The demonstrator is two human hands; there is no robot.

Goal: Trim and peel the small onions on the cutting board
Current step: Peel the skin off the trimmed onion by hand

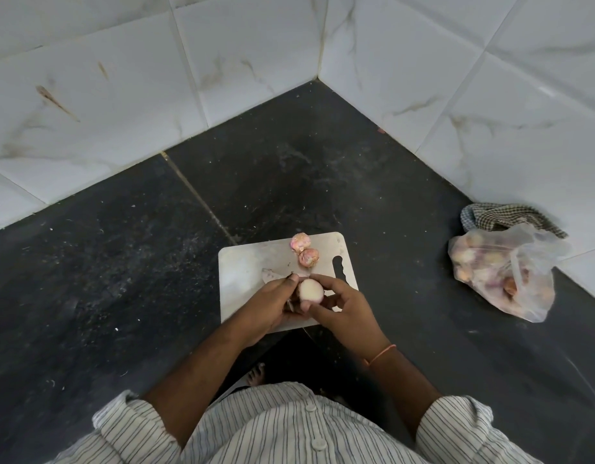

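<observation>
Your left hand [272,304] and right hand [343,308] both grip pale peeled onion [310,291], fingers curled round it, above cutting board [246,262]. Beyond your fingertips: two unpeeled onions [304,251] touching, on board's far edge.

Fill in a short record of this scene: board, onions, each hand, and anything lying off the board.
board: pale cutting board on the dark floor
onions on board: two unpeeled onions at the far edge
left hand: holds a knife
right hand: holds a peeled onion
off board: plastic bag of onions, checked cloth
</observation>
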